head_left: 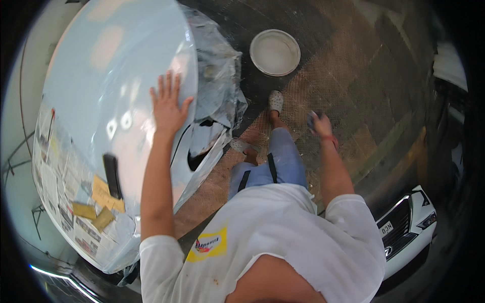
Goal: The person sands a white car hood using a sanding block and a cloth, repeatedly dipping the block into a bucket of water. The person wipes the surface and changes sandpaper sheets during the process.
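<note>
My left hand (169,108) lies flat with its fingers spread on the car's hood (136,60), close to the edge. The hood is a pale blue-white with pinkish patches and shiny spots of light. Off to the right, my right hand (323,127) hangs over the floor, its fingers closed round a small dark grey piece (310,120), too blurred to name. A long black block (112,177) rests farther back on the car, beside a tan sheet (107,193) and two mustard-coloured pieces (84,210).
Newspaper (86,230) and clear film cover the car's lower left part. Crumpled plastic sheeting (217,65) hangs along its front. A round bucket (299,53) of whitish liquid stands on the dark textured floor (348,76). A white car (411,237) is at the lower right.
</note>
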Demonstrator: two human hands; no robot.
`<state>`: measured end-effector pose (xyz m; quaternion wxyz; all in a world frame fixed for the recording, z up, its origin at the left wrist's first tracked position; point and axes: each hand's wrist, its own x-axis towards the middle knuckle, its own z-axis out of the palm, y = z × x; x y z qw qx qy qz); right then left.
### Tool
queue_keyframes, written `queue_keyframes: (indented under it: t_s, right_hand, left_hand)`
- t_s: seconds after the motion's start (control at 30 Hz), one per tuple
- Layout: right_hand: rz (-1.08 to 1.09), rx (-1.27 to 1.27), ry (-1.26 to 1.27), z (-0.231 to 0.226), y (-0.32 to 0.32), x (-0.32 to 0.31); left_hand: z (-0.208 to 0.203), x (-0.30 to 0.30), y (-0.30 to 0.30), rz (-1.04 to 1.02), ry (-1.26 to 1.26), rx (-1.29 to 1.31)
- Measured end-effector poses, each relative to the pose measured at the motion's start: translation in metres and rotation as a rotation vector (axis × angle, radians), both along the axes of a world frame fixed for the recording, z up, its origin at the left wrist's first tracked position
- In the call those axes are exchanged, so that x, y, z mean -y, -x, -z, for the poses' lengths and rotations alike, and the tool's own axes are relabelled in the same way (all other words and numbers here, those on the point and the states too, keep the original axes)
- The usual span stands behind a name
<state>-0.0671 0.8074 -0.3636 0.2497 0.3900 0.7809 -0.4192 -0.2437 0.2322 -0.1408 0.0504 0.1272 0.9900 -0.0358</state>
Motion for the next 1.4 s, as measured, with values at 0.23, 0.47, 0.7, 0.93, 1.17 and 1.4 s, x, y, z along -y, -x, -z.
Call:
queue_keyframes:
  t_s: [0.23, 0.47, 0.7, 0.93, 1.17, 1.4]
  right_hand:
    - [-0.694, -0.030, -0.092, 0.146, 0.238, 0.078]
    - [-0.990, -0.032, -0.269, 0.306, 0.376, 0.093]
    - [-0.879, 0.054, -0.379, 0.479, 0.370, 0.083]
    - [-0.584, 0.490, 0.131, 0.438, 0.362, 0.156]
    - [0.426, -0.014, 1.164, 0.191, 0.353, 0.116]
    - [0.467, -0.439, 1.355, -0.034, 0.390, 0.057]
  left_hand:
    - [0.005, -0.019, 0.040, -0.028, 0.093, 0.093]
    - [-0.004, -0.012, 0.035, -0.069, 0.239, 0.172]
    - [-0.018, 0.001, 0.026, -0.083, 0.325, 0.203]
    - [-0.017, -0.001, 0.023, -0.091, 0.253, 0.184]
    - [0.001, -0.014, 0.032, -0.127, 0.136, 0.181]
    - [-0.010, -0.032, 0.046, -0.240, 0.090, 0.218]
